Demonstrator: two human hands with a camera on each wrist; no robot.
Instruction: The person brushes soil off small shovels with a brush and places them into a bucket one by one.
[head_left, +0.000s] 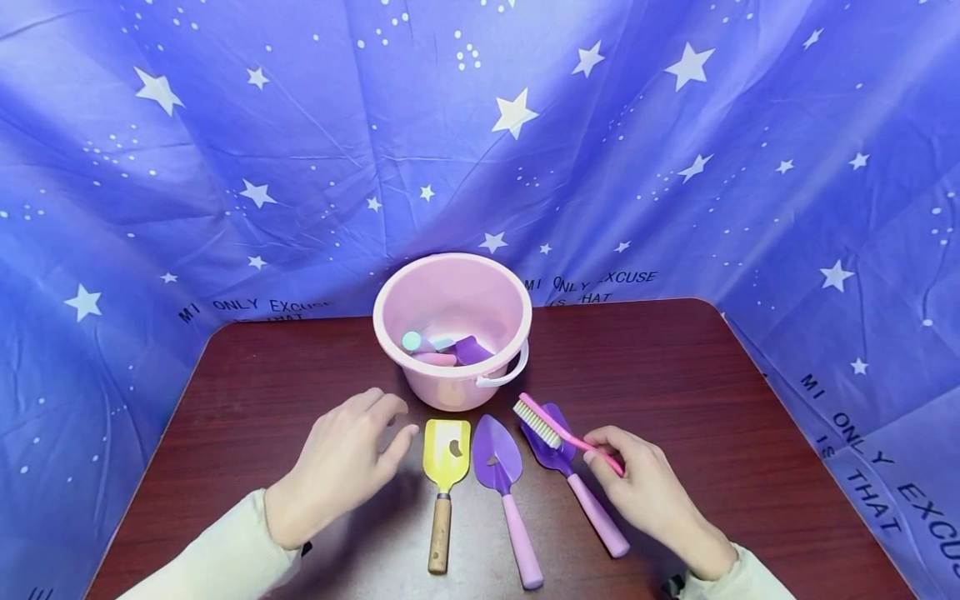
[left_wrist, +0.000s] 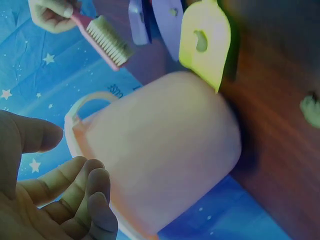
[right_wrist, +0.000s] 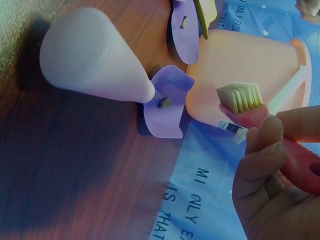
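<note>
Pale sleeves [head_left: 217, 554] lie nearest. The right hand [head_left: 647, 483] has its grip clamped on a brush [head_left: 547, 423]; the left hand [head_left: 341, 458], grip apart, is near a bucket [head_left: 457, 302].

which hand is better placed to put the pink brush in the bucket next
Probably the right hand: it grips the pink brush, bristle end toward the bucket. The left hand is empty, left of the yellow shovel, and would need a handover.
</note>
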